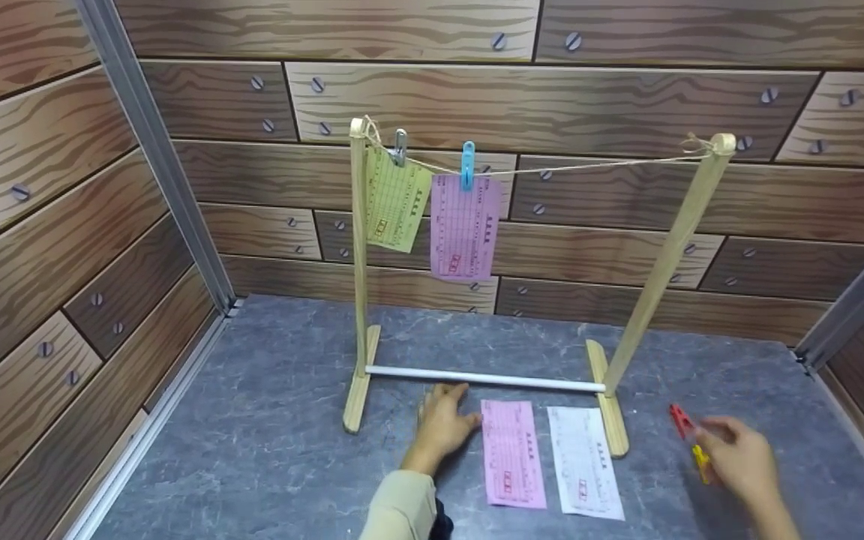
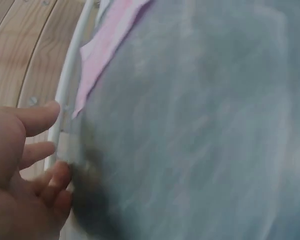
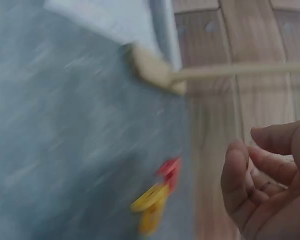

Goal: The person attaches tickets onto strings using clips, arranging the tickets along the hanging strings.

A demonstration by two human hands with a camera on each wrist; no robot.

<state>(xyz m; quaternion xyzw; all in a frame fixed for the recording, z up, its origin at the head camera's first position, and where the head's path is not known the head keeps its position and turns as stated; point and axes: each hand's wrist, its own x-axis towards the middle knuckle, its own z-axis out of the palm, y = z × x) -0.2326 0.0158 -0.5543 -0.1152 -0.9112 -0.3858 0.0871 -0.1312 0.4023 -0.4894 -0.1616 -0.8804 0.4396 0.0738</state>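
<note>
Lying right of the rack [image 1: 484,378], the red clip [image 1: 679,421] and yellow clip [image 1: 702,464] look light, stiff, springy, best pinched at the handle end, with right hand [image 1: 741,454] and left hand [image 1: 445,421] both loose, empty.

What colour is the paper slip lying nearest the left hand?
The slip is pink; it shows best in the head view.

wood-print walls [image 1: 627,105] with screw motifs [image 1: 573,41] | grey metal corner posts [image 1: 162,150] | grey marbled tabletop [image 1: 267,465]
</note>
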